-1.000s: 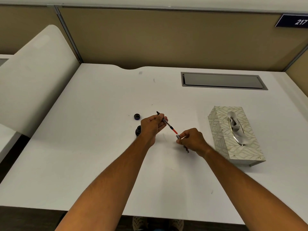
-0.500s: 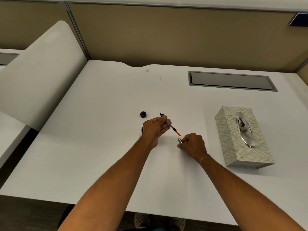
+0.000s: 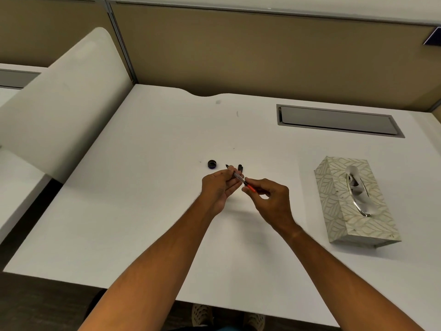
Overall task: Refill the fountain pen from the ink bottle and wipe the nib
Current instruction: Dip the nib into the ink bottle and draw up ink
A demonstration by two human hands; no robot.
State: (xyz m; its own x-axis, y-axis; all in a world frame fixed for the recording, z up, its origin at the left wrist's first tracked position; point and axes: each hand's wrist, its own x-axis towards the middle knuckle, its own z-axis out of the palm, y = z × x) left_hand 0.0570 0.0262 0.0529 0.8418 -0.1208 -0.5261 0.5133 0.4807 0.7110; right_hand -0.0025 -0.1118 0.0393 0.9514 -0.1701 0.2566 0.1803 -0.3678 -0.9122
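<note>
Red-tipped pen (image 3: 240, 180) now pinched by right hand (image 3: 269, 199) too (barrel gone).

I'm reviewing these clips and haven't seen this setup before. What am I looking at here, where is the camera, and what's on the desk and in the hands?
There is no machine: a person works with bare hands, filmed by a wide-angle camera on their head, looking down. Hence the arms entering from below.

The left hand and right hand both grip a thin fountain pen section, dark nib end pointing away, red part at the right fingers.

On the white desk lie a small dark bottle cap, a dark item just behind the hands, too hidden to identify, and a patterned tissue box to the right.
</note>
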